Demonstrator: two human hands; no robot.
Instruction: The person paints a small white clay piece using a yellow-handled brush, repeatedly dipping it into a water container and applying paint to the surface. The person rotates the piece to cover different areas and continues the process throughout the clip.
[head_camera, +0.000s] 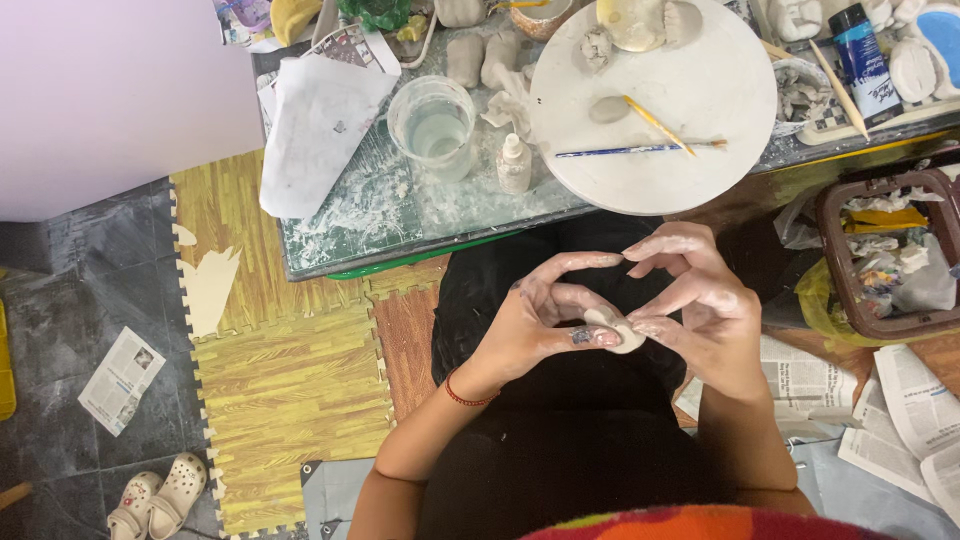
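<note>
Bare-armed, no sleeves in sight. Thin red string bracelet (468, 396) on the left wrist, dark-painted nails, pale clay dust over the right hand (700, 310). Black clothing (570, 440) across the lap (bright orange-red cloth at the bottom edge).

Blue-labelled dark paint bottle (862, 62) stands at the table's (400, 215) far right.

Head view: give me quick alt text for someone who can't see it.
Seen from above, the left hand and right hand together pinch a small pale clay piece over a dark lap. Beyond them a messy worktable holds a round white board with brushes, a cup of cloudy water and a small bottle.
</note>
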